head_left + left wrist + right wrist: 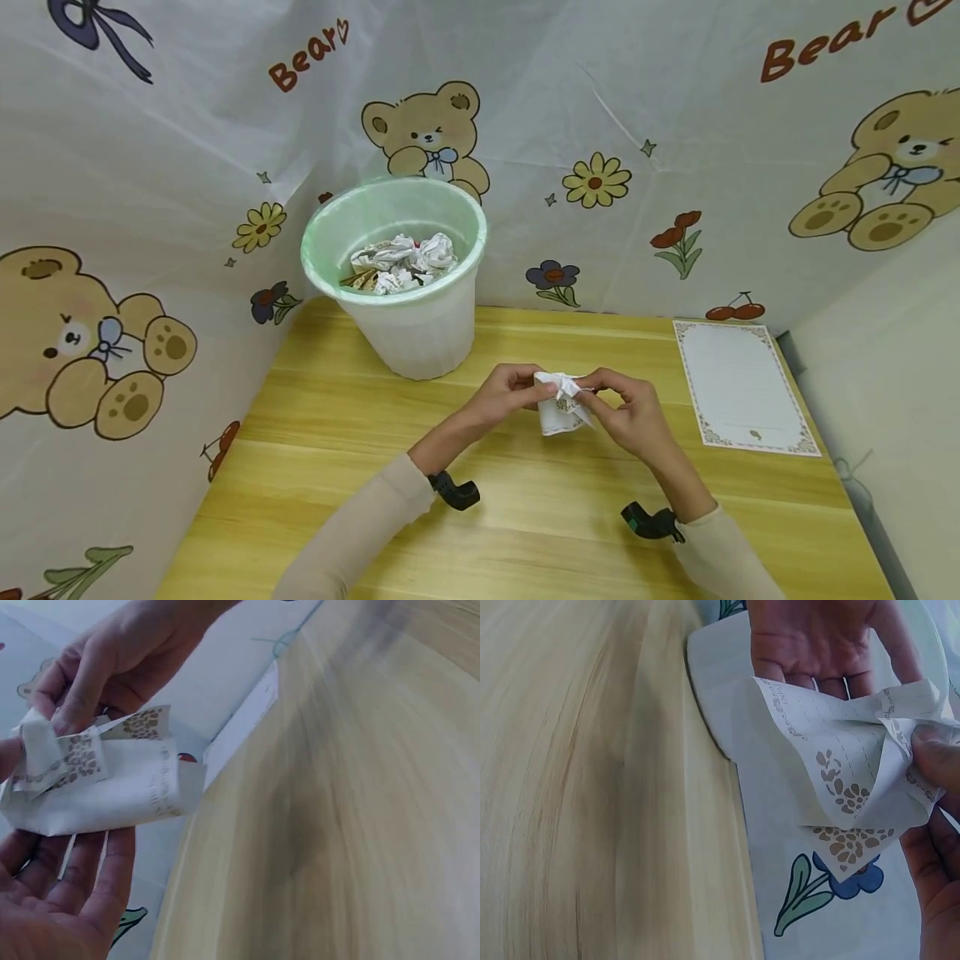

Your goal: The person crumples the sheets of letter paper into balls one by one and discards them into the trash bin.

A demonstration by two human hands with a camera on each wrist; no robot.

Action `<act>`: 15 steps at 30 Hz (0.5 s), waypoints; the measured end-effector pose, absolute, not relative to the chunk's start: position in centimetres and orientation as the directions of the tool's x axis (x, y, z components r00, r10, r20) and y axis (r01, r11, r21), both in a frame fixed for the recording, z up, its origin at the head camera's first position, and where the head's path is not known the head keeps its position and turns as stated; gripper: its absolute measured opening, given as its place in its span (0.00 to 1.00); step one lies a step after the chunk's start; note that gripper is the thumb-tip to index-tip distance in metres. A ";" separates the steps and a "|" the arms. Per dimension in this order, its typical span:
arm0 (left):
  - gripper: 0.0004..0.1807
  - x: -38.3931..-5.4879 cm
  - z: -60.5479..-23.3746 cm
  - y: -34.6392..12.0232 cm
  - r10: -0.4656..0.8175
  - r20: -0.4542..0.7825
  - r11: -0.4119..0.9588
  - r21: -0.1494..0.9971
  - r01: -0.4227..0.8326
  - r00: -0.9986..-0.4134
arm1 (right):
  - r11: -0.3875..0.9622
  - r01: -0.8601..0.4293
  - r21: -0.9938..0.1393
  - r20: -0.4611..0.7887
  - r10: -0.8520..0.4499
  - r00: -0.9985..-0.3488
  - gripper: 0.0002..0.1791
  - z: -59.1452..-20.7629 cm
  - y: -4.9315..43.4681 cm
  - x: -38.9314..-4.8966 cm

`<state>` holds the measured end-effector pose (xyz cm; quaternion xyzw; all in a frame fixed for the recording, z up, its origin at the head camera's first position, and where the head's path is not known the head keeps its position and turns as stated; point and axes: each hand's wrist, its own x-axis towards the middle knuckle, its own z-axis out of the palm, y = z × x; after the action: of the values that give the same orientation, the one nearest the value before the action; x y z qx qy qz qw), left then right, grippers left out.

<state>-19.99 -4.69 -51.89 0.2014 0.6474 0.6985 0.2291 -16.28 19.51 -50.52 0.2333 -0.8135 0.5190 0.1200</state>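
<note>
Both hands hold one folded, crumpled sheet of printed paper [557,417] above the table's middle. Brown floral corner patterns show on its folds in the wrist views. My left hand [504,393] grips the paper's left side, thumb on the front and fingers behind it. On the other side, my right hand [621,408] pinches the upper right part between thumb and fingers. Seen from the left wrist, the folded paper [105,784] lies across the left fingers [101,881]. In the right wrist view, pointed corners of the paper [840,772] hang loose below the right thumb.
A pale green and white bucket [427,333] with several crumpled papers [405,254] in it stands at the back left. A flat bordered sheet [742,387] lies at the table's right edge. Bear-printed cloth [525,100] hangs behind the wooden table [337,400].
</note>
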 end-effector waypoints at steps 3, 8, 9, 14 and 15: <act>0.14 -19.9 -52.5 -4.2 0.545 0.040 -0.112 0.993 -0.025 -0.838 | 0.333 -0.494 -0.803 0.423 -0.266 -0.866 0.14 -50.3 19.3 -16.2; 0.10 -19.7 -52.9 -4.0 0.473 0.147 -0.124 0.987 0.099 -0.869 | 0.284 -0.446 -0.849 0.375 -0.273 -0.886 0.11 -49.9 18.4 -16.0; 0.10 -19.7 -52.8 -4.1 0.467 0.170 -0.121 0.984 0.127 -0.868 | 0.269 -0.436 -0.859 0.367 -0.271 -0.890 0.11 -49.8 18.3 -15.9; 0.12 -20.0 -52.0 -4.4 0.475 0.269 -0.115 0.963 0.244 -0.838 | 0.170 -0.388 -0.906 0.335 -0.273 -0.902 0.09 -49.5 17.9 -15.7; 0.13 -20.0 -51.9 -4.5 0.475 0.282 -0.107 0.959 0.264 -0.833 | 0.159 -0.381 -0.911 0.332 -0.268 -0.905 0.08 -49.5 17.8 -15.7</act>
<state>-19.96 -4.49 -51.92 0.2783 0.6638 0.6900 0.0766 -15.70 17.81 -49.46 0.2136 -0.7598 0.6123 0.0461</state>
